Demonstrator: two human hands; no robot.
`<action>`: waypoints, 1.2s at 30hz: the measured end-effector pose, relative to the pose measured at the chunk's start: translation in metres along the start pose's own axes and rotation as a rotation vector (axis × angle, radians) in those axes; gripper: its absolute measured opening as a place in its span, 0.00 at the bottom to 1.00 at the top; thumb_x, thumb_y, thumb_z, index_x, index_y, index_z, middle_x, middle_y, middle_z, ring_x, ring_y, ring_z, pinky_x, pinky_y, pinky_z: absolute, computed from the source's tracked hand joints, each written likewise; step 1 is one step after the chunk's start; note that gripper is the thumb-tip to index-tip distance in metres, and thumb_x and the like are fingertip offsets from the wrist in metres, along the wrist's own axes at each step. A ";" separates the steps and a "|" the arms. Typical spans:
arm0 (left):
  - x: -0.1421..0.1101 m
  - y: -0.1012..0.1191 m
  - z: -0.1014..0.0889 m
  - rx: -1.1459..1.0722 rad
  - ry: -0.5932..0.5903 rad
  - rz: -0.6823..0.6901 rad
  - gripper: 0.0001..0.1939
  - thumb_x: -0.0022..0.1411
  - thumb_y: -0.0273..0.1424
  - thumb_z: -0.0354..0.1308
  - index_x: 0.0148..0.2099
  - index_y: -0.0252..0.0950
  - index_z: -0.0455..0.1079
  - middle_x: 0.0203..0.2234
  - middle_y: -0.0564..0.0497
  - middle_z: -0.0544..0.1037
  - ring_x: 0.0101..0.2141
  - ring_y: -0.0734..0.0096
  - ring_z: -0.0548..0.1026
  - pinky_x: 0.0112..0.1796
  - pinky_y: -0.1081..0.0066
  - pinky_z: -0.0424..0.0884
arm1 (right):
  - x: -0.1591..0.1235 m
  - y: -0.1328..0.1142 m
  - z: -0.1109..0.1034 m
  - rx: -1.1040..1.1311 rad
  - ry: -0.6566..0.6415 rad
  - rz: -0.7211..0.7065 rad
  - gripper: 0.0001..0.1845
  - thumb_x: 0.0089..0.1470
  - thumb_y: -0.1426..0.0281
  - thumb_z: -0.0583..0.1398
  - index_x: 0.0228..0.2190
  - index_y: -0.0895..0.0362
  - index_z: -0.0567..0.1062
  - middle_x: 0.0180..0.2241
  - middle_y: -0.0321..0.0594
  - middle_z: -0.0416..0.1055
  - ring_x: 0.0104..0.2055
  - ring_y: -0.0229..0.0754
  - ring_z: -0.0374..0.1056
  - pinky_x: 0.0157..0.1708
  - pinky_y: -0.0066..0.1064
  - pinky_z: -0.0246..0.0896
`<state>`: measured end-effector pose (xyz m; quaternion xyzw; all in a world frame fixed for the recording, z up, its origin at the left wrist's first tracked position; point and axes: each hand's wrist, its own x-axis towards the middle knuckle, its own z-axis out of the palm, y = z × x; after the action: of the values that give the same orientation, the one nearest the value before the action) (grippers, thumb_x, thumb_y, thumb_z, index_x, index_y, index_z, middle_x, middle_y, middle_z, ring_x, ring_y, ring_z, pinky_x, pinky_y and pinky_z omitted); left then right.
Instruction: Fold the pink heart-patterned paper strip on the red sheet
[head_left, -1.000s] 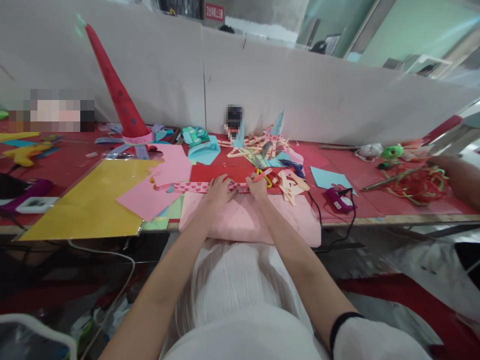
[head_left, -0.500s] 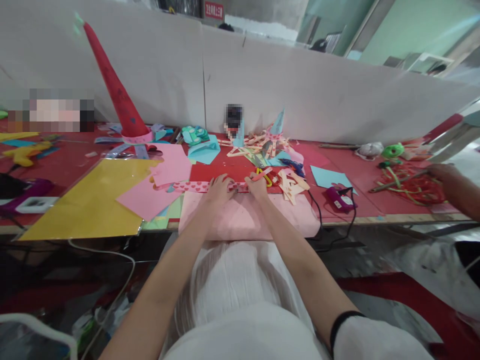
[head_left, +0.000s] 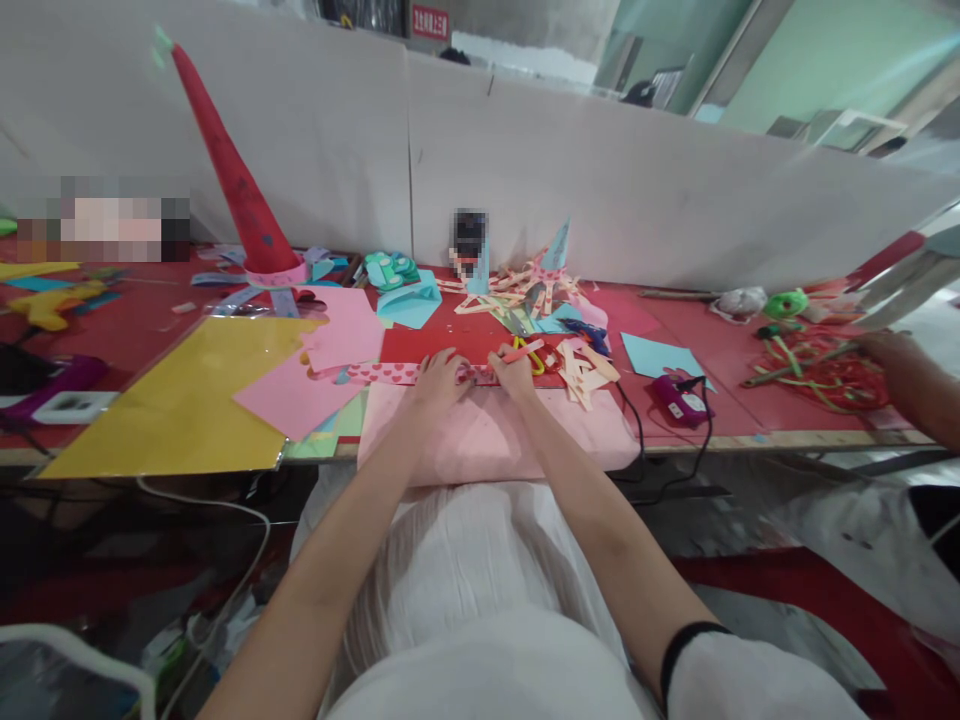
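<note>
A pink paper strip with red hearts [head_left: 386, 373] lies across the front edge of the red paper in front of me. My left hand [head_left: 442, 377] rests on the strip, its fingers stretched out and pressing it down. Close to its right, my right hand [head_left: 510, 370] is closed around an orange-pink pen [head_left: 523, 350], which leans to the right; its tip is hidden by the fingers. Under both wrists is a padded pink surface [head_left: 465, 440]. Yellow-handled scissors [head_left: 537, 358] lie just beyond my right hand, beside cut peach paper pieces [head_left: 585, 372].
A tall red cone [head_left: 236, 180] on a pink ring stands at the back left. Yellow sheets [head_left: 180, 400] and pink sheets [head_left: 300, 390] overlap on the left. A purple device [head_left: 681, 400] with a cord sits right. Another person's hand [head_left: 907, 375] is by a red tangle [head_left: 832, 375].
Both my hands stay in nearly the same place on the heart strip. The pen's visible end has shifted slightly. The other person's hand at the right has moved a little.
</note>
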<state>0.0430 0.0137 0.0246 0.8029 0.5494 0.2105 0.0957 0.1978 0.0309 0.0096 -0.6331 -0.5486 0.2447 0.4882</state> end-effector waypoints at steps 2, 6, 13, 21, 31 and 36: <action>0.000 -0.001 0.001 -0.003 0.005 0.003 0.12 0.61 0.35 0.54 0.47 0.42 0.70 0.57 0.46 0.67 0.58 0.60 0.63 0.60 0.58 0.53 | 0.000 0.000 0.000 -0.004 -0.002 -0.001 0.14 0.43 0.65 0.54 0.16 0.53 0.52 0.12 0.26 0.49 0.20 0.34 0.54 0.23 0.26 0.49; 0.001 -0.002 0.003 -0.006 0.009 0.005 0.12 0.61 0.35 0.54 0.47 0.42 0.70 0.57 0.47 0.67 0.58 0.61 0.63 0.60 0.59 0.53 | 0.000 -0.002 -0.001 -0.004 -0.007 0.018 0.14 0.42 0.67 0.54 0.15 0.53 0.52 0.12 0.26 0.50 0.20 0.34 0.55 0.22 0.25 0.48; 0.001 -0.003 0.002 -0.008 -0.001 0.000 0.13 0.61 0.35 0.54 0.48 0.42 0.69 0.58 0.47 0.66 0.59 0.61 0.62 0.60 0.58 0.53 | 0.002 -0.003 -0.002 -0.015 0.029 0.034 0.14 0.41 0.69 0.54 0.15 0.52 0.51 0.12 0.26 0.48 0.20 0.34 0.53 0.22 0.26 0.48; 0.000 -0.003 0.002 -0.008 -0.001 0.010 0.12 0.60 0.34 0.55 0.47 0.42 0.69 0.58 0.47 0.66 0.59 0.61 0.62 0.60 0.59 0.54 | 0.001 -0.001 -0.001 0.015 -0.006 0.034 0.14 0.44 0.67 0.55 0.16 0.52 0.53 0.11 0.26 0.50 0.19 0.35 0.54 0.23 0.26 0.50; 0.000 -0.003 0.002 -0.008 0.003 0.012 0.13 0.60 0.35 0.54 0.47 0.43 0.69 0.57 0.48 0.67 0.59 0.60 0.62 0.60 0.57 0.52 | -0.002 -0.004 -0.002 0.061 -0.006 0.038 0.12 0.42 0.68 0.54 0.16 0.52 0.53 0.11 0.25 0.51 0.18 0.34 0.55 0.22 0.26 0.50; 0.001 -0.004 0.003 -0.011 0.001 0.016 0.13 0.60 0.35 0.54 0.47 0.42 0.69 0.57 0.46 0.67 0.59 0.60 0.62 0.60 0.57 0.53 | -0.001 -0.003 -0.001 0.077 -0.001 0.054 0.13 0.43 0.68 0.54 0.16 0.52 0.53 0.11 0.25 0.50 0.18 0.34 0.54 0.22 0.26 0.49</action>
<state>0.0412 0.0161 0.0201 0.8066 0.5419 0.2147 0.0983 0.1971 0.0295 0.0125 -0.6282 -0.5217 0.2792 0.5053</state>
